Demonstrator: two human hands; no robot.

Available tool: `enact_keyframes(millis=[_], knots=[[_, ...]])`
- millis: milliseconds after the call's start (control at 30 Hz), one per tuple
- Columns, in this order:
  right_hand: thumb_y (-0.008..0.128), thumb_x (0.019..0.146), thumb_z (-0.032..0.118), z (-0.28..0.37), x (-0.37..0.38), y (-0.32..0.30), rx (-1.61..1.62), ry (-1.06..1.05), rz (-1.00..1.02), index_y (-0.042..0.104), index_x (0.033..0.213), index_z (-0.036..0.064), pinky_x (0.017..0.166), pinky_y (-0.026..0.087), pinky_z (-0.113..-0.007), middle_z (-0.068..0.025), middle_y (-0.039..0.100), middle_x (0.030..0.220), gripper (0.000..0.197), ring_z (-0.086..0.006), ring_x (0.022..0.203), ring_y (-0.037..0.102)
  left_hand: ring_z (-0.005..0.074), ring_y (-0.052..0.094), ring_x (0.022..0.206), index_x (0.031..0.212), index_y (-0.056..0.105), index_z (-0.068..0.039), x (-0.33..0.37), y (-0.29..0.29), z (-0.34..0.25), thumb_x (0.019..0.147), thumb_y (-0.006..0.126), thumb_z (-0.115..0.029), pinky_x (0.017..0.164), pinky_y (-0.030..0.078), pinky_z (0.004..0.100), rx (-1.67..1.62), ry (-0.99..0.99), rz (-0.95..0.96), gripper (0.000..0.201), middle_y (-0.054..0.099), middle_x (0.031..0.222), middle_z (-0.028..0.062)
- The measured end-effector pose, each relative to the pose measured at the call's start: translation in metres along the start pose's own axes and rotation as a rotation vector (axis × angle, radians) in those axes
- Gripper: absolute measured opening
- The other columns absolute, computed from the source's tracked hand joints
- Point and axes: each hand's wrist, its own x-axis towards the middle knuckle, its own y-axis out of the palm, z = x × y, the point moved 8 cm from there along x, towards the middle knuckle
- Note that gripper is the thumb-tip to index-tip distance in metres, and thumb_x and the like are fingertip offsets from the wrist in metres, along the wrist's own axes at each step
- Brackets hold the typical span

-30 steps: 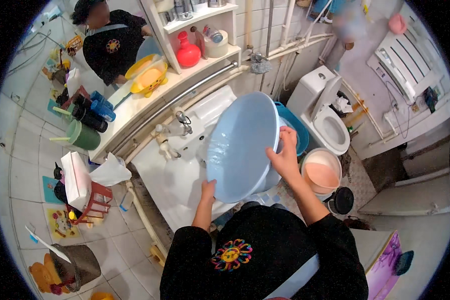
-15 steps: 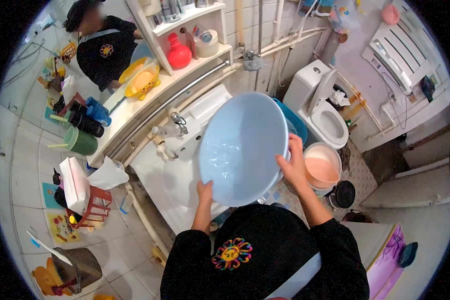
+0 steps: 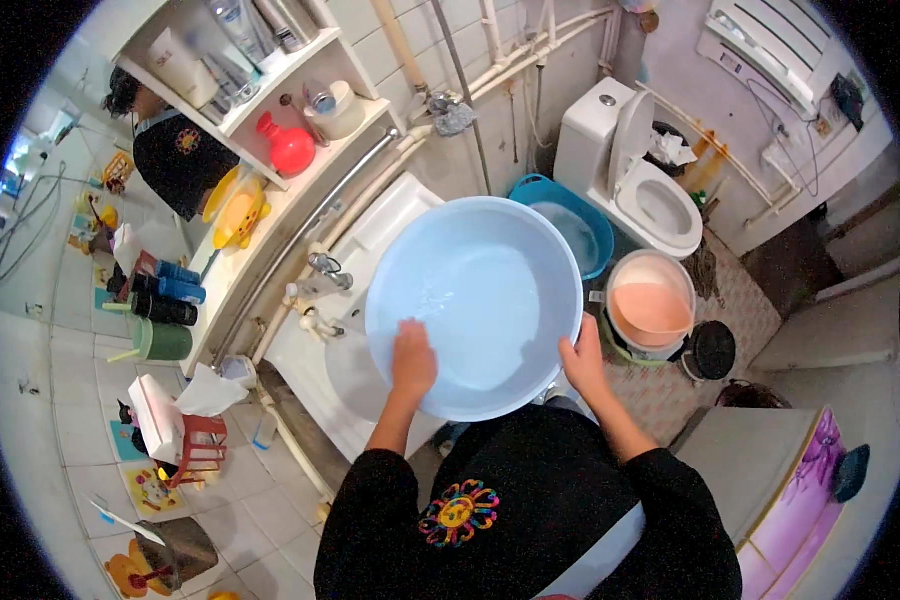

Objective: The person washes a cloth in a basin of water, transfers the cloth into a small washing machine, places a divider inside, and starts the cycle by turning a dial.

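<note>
Pretty cramped tiled bathroom, with a white sink (image 3: 315, 390) fitted under a ledge and a shelf unit (image 3: 288, 77) where a red round bottle (image 3: 292, 152) is kept; off to the right, a toilet (image 3: 588, 135) with its lid up, a teal tub (image 3: 606, 238) and a white bucket (image 3: 687, 275) are packed together on the patterned floor (image 3: 738, 305). The light-blue washbasin (image 3: 495, 300) is held out in front of the torso, overlapping the sink's right part. Its rim is gripped by the right hand (image 3: 587, 358), thumb on top and fingers curled under. Compared with a second ago, the basin has been brought from steeply tilted to nearly level, and the left hand (image 3: 413, 360) has been moved from the rim's edge to reach over its inner wall. That hand is blurred, so how far it's open, or whether anything's gripped, can't be told. The right fingers are mostly hidden by the rim, much of the sink bowl is covered, and whether the basin is propped on anything can't be made out.
</note>
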Motion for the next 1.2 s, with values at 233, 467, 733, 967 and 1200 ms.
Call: enact_keyframes(millis=[233,467,733,967,1200], knots=[[0.05,0.076,0.008,-0.019,-0.01,-0.01,0.035,0.113,0.037,0.04,0.115,-0.0044,0.09,0.037,-0.041,-0.0231,0.044,0.11,0.042,-0.0358,0.104,0.047,0.0476,0.016,0.129,0.136,0.019,0.006,0.045,0.088,-0.046,0.084,0.048,-0.043,0.105,0.015,0.0536,-0.059,-0.137,0.38,0.077,0.017,0.143,0.0258],[0.048,0.078,0.008,-0.012,-0.012,-0.002,-0.023,0.039,0.044,0.033,0.123,-0.0046,0.095,0.035,-0.04,-0.0243,0.041,0.116,0.049,-0.0371,0.11,0.044,0.0408,0.018,0.131,0.14,0.022,-0.011,0.122,0.057,-0.119,0.085,0.046,-0.04,0.102,0.018,0.0565,-0.07,-0.012,0.053,0.066,0.018,0.145,0.0182],[0.047,0.076,0.007,-0.043,-0.016,-0.013,0.056,0.064,-0.026,0.038,0.117,-0.0037,0.091,0.037,-0.038,-0.0213,0.046,0.107,0.043,-0.0317,0.102,0.047,0.0338,0.011,0.136,0.137,0.022,0.001,0.051,0.079,-0.22,0.085,0.044,-0.025,0.105,0.014,0.0567,-0.221,0.546,0.554,0.062,0.013,0.146,0.0177],[0.048,0.076,0.007,-0.041,-0.015,-0.019,0.028,0.085,0.004,0.038,0.117,-0.0033,0.09,0.038,-0.039,-0.0215,0.046,0.107,0.043,-0.032,0.101,0.048,0.0316,0.017,0.135,0.135,0.032,-0.006,-0.023,0.022,-0.143,0.086,0.048,-0.025,0.105,0.022,0.0526,0.204,0.799,0.786,0.054,0.023,0.145,0.0084],[0.047,0.077,0.006,-0.046,-0.015,-0.014,-0.003,0.061,0.015,0.037,0.118,-0.0037,0.092,0.036,-0.039,-0.0218,0.046,0.11,0.044,-0.0315,0.105,0.047,0.0287,0.022,0.134,0.136,0.033,-0.011,0.036,0.055,-0.216,0.085,0.05,-0.034,0.103,0.025,0.0523,0.153,1.071,0.245,0.059,0.022,0.146,0.007]])
